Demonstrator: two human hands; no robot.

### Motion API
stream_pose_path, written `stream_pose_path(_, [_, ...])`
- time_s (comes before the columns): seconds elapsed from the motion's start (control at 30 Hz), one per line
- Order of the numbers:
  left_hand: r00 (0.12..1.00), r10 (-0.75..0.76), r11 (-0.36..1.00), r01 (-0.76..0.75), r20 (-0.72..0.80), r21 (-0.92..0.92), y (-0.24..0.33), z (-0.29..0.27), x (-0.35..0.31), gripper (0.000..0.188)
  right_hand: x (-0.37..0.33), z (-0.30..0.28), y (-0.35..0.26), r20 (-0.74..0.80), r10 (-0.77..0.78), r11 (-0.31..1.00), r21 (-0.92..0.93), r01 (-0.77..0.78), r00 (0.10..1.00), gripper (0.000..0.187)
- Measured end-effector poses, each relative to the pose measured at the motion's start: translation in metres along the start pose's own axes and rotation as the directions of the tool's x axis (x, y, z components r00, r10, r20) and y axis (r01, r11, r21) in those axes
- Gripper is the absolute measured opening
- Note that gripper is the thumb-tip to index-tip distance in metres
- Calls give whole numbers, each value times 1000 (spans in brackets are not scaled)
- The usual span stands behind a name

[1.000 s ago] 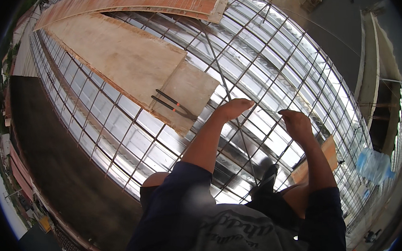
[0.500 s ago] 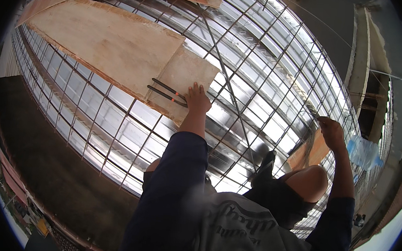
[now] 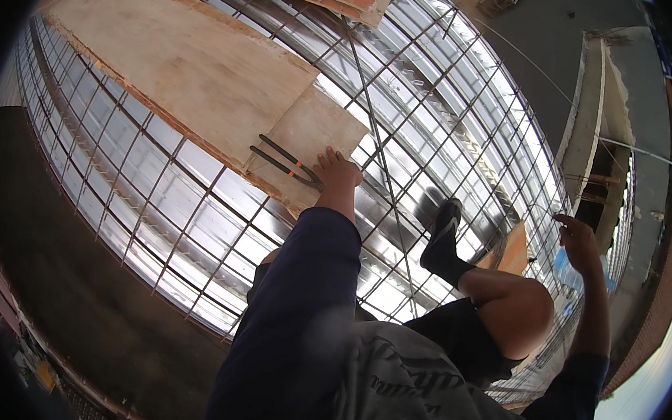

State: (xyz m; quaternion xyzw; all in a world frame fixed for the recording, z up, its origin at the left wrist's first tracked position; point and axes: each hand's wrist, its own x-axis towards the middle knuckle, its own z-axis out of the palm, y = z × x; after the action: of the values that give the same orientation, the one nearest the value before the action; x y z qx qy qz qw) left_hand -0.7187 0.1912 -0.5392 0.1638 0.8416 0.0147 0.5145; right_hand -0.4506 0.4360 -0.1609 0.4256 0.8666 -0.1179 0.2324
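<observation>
My left hand [image 3: 341, 171] lies on a small plywood piece [image 3: 307, 121], fingers spread over its right edge. Beside it lies a hand tool with two long black handles and orange marks [image 3: 284, 161], like pincers; its head is hidden at my hand. My right hand [image 3: 580, 243] is raised at the right side of the rebar mesh [image 3: 429, 130], its fingers bent together. Anything thin between those fingertips is too small to make out. Under both arms, the mesh spreads over shiny metal decking.
Larger plywood sheets [image 3: 182, 56] lie on the mesh at upper left. My dark shoe [image 3: 447, 217] stands on the mesh. Beyond it are an orange-brown board [image 3: 513, 248] and a pale blue plastic bottle [image 3: 572, 270]. A concrete ledge [image 3: 588, 111] rises at the right.
My right hand has moved right and slightly down, away from the mesh bar it was at. My right foot shows farther forward. My left hand stays on the plywood as the view shifts.
</observation>
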Motion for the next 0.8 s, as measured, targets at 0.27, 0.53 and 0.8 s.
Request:
stream_pose_path(0.27, [995, 76, 991, -69, -61, 112, -16, 9, 1, 72, 192, 107, -46, 240, -312, 946, -14, 324, 919, 26])
stream_pose_path(0.53, [990, 70, 979, -44, -123, 198, -7, 23, 10, 75, 344, 159, -125, 154, -634, 771, 42, 636, 758, 29])
stream_pose_path(0.8, [988, -47, 982, 73, -147, 174, 21, 32, 15, 75, 428, 192, -147, 216, -775, 614, 38, 788, 593, 31])
